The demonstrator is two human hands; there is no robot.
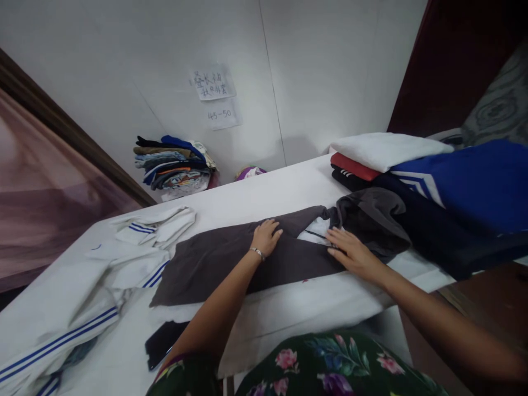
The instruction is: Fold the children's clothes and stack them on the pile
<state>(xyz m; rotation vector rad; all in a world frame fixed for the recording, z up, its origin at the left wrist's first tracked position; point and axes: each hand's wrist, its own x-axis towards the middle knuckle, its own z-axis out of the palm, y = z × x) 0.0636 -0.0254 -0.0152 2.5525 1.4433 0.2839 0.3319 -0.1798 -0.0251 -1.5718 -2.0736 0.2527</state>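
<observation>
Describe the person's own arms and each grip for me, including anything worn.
The left grip and right grip are ungloved. A slim silvery bracelet circles the left wrist; the right wrist shows none. A dark green floral sleeve, purplish at its edge, shows on the left arm. No right sleeve can be made out.

Dim, diffuse light | soft shadows on wall (330, 71) | mild blur | corners darkened

Left of the fingers (269, 226), crumpled white garment with blue stripes (88, 280) on white tabletop (272, 192); beyond and left, multicoloured stack of folded clothes (173, 165) and handwritten white paper sheets (212, 83) on pale wall (330, 66); right, pile of white, red and blue clothes (470, 181).
</observation>
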